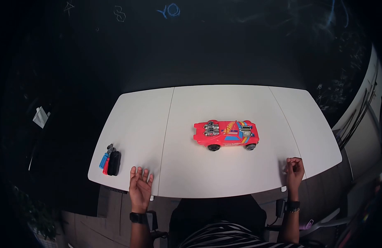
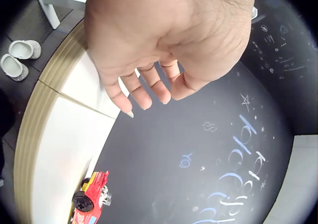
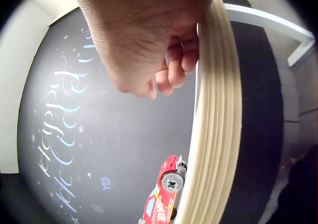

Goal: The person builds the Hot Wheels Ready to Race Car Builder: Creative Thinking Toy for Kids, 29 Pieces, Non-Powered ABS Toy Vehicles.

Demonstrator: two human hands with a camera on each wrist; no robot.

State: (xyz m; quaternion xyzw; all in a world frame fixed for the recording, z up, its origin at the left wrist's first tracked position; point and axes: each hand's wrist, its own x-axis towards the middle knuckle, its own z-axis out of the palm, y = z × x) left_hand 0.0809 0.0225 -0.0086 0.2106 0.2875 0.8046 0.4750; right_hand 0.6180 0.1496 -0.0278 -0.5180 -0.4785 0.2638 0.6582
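A red toy car (image 1: 226,135) with blue and yellow markings, chrome engine parts and black wheels sits side-on at mid-table. My left hand (image 1: 140,188) is over the front edge left of the car, palm up, its fingers loosely bent around nothing. In the left wrist view the same hand (image 2: 164,45) shows bare fingertips. Over the front edge at the right, my right hand (image 1: 295,171) has its fingers loosely curled; the right wrist view shows no object in that hand (image 3: 154,50). Both hands are apart from the car.
On the white table (image 1: 199,173), at its left end, lie a blue-handled tool (image 1: 104,160), a red-handled tool (image 1: 106,167) and a black elongated object (image 1: 114,163). A chalkboard wall (image 1: 224,49) stands behind the table's far edge.
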